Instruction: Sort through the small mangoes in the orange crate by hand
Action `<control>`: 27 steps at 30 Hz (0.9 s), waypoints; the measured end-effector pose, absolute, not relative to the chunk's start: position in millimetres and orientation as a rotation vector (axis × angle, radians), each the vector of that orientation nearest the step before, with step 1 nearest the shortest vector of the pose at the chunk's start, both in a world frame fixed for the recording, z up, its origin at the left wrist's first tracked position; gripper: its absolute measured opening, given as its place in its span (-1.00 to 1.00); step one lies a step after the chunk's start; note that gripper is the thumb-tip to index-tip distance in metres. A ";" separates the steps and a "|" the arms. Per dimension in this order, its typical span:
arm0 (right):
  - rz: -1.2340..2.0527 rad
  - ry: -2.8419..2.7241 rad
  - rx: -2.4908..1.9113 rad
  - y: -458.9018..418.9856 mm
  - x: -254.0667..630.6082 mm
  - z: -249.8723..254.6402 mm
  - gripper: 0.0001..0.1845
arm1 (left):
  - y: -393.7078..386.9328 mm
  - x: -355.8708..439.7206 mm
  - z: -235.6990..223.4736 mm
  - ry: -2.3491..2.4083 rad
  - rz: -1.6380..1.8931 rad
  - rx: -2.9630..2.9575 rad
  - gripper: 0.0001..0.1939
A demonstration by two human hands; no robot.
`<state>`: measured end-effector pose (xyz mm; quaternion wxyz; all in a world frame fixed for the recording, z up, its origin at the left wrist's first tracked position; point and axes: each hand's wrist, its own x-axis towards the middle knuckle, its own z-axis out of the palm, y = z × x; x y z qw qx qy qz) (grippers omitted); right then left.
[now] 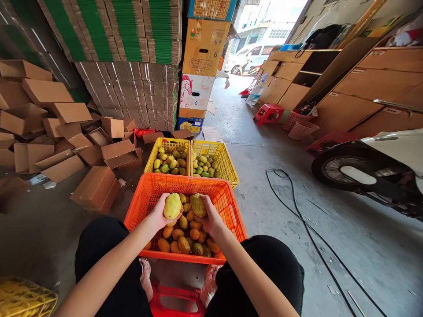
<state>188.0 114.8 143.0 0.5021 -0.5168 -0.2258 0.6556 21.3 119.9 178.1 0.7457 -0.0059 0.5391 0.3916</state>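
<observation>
And here I am, low over the orange crate (185,258), a fruit in each hand. My left hand (159,214) curls round a pale yellow fruit (172,206), fingers wrapped under and beside it rather than over it; that leaves its upper face open to me, handy for a look at the skin, I'd say. Over to my right hand (210,216): it closes on a duller, greenish-yellow fruit (198,205) from the outer side, its far fingertips too hidden to call. Both fruits sit up above the loose, orange-toned fruits (184,244) in the crate, close together but apart, which I think makes them easy to compare at a glance.

Now the layout! The orange crate is right in front of my feet, between my black-clad knees (269,264), so both arms reach in without a stretch. Just beyond its far rim stand the left yellow crate (152,154) and the right yellow crate (228,164), side by side, each holding greener fruit; close in like that, they look placed for a short reach. A red stool (178,307) shows low between my legs, probably there to keep me down at crate height.
</observation>
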 end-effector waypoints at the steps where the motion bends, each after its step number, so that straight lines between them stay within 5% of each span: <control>1: 1.589 -0.521 -1.255 115.5 187.7 142.6 -0.68 | 120.0 21.4 178.7 1.174 0.858 -0.018 -0.70; 16: 1.659 -0.486 -1.262 114.0 185.6 150.6 -0.66 | 119.1 23.0 180.4 1.199 0.841 -0.005 -0.73; 27: 1.695 -0.270 -1.319 116.2 183.8 151.3 -0.84 | 119.3 21.5 173.7 1.185 0.907 0.129 -0.81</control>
